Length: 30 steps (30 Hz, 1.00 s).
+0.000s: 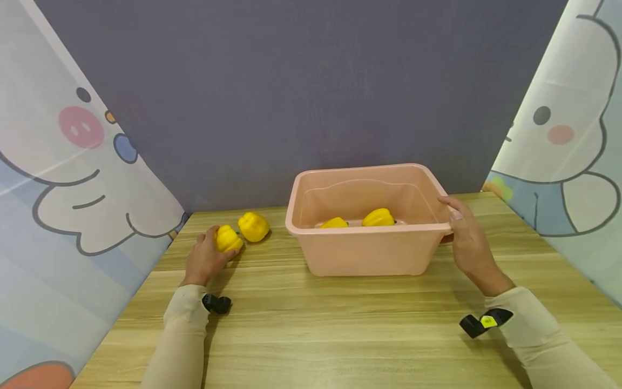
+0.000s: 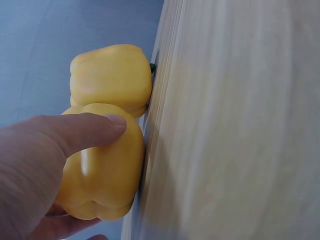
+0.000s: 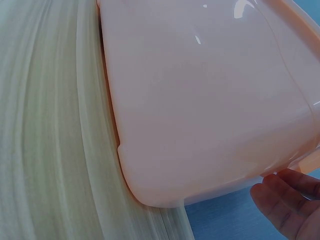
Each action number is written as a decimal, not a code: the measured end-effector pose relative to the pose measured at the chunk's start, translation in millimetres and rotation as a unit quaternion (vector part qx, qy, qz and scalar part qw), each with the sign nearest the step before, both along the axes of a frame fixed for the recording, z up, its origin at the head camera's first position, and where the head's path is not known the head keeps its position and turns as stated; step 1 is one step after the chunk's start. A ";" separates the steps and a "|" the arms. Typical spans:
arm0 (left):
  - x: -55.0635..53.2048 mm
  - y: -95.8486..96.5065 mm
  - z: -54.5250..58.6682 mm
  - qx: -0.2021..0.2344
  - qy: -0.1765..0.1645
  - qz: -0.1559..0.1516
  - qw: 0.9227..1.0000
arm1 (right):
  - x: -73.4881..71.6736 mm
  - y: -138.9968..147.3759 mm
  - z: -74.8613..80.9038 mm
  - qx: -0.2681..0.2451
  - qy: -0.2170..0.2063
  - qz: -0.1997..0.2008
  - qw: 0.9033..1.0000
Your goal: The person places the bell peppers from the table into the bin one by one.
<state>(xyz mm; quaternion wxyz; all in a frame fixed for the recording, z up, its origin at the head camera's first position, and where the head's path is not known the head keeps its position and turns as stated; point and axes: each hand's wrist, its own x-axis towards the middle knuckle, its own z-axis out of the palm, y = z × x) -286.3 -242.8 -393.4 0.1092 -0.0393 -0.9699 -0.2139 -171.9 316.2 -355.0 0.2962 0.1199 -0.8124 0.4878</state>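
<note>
At the left of the head view, my left hand [image 1: 203, 260] grips a yellow bell pepper [image 1: 228, 239] on the table. In the left wrist view the thumb lies across the near side of this pepper [image 2: 107, 172], with other fingers curled beneath it. Right behind it sits a second yellow bell pepper [image 1: 254, 227]. My right hand [image 1: 470, 246] holds the right rim of a pink plastic bin [image 1: 366, 251], thumb over the top edge. The right wrist view has its fingertips [image 3: 270, 192] tucked under the rim. Two yellow bell peppers [image 1: 378, 217] show inside the bin, partly hidden by its front wall.
The bin stands on a wood-grain table [image 1: 330, 329], close to a dark grey back panel [image 1: 311, 102]. Cartoon-printed panels [image 1: 73, 183] flank the table on both sides. Each wrist wears a small black camera [image 1: 216, 303].
</note>
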 end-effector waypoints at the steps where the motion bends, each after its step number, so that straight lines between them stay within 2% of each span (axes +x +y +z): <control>1: -0.1 0.0 -0.3 0.002 0.001 0.000 1.000 | 0.1 0.1 0.0 0.000 0.000 0.000 1.000; 9: 1.9 2.4 1.4 0.008 0.012 0.005 1.000 | 1.5 0.5 0.2 0.002 0.004 -0.002 1.000; 19: 5.1 5.5 9.1 0.006 0.069 0.002 0.998 | 1.5 -0.7 0.9 -0.004 0.002 0.006 1.000; 30: 6.0 11.7 16.1 0.007 0.094 0.001 0.996 | 1.4 -1.1 1.6 -0.010 0.003 0.005 1.000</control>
